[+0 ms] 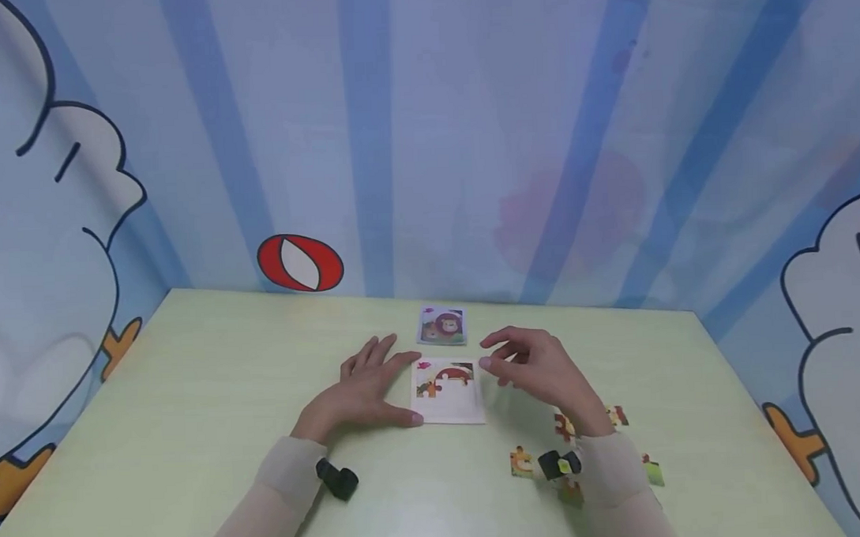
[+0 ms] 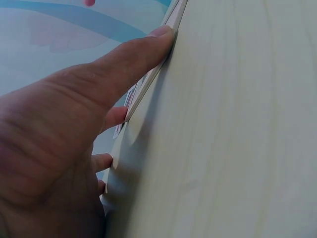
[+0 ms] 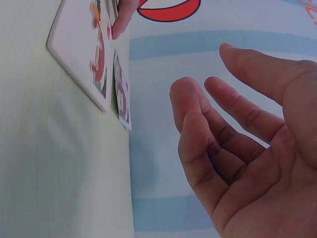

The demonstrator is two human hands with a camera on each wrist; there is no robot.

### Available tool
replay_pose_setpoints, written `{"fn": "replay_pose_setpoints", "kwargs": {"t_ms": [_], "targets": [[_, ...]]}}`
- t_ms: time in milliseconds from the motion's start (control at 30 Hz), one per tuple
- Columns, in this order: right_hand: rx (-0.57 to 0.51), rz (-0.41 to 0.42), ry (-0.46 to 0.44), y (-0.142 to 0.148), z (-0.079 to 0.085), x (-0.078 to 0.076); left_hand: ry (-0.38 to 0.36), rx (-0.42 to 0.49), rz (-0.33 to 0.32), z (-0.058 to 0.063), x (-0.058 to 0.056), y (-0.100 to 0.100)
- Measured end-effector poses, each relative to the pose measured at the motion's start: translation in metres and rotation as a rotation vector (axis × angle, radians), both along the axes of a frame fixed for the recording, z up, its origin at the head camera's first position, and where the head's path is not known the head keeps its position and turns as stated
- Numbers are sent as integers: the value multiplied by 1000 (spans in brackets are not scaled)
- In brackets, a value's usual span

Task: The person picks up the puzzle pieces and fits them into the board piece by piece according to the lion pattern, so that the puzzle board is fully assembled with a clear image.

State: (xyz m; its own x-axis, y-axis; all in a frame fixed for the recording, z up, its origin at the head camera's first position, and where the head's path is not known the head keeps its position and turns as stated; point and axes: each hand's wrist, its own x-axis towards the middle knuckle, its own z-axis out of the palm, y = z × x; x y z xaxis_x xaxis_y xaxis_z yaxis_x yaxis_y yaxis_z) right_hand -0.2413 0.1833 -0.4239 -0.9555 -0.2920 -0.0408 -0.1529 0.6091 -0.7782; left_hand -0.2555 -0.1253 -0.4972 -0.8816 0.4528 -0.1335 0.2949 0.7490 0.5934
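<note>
A white square puzzle board [image 1: 452,410] lies in the middle of the table, and joined puzzle pieces [image 1: 462,375] fill part of its far side. My left hand [image 1: 359,393] is spread beside it, with thumb and index finger touching its left edge. The left wrist view shows the thumb [image 2: 161,37] against the board's side. Just right of the board, my right hand [image 1: 536,367] hovers with loosely bent fingers. Nothing is between its thumb and fingers [image 3: 195,134] in the right wrist view. Beyond the board lies a lion picture card [image 1: 441,325].
Several loose puzzle pieces [image 1: 521,461] are scattered at the right front of the table [image 1: 214,402], some partly hidden under my right forearm. A printed cloth backdrop [image 1: 440,142] rises along the table's far edge. Black wrist cameras [image 1: 338,479] sit on both sleeves.
</note>
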Motion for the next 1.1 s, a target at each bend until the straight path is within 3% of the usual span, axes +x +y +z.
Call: {"fn": "replay_pose_setpoints", "kwargs": {"t_ms": [267, 533, 800, 1100], "targets": [[18, -37, -6, 30, 8, 17, -1, 31, 2, -1, 1, -5], [77, -69, -4, 47, 9, 27, -26, -4, 20, 0, -1, 0], [128, -59, 15, 70, 5, 29, -21, 1, 6, 3, 2, 0], [152, -78, -45, 88, 0, 32, -34, -9, 17, 2, 0, 0]]}}
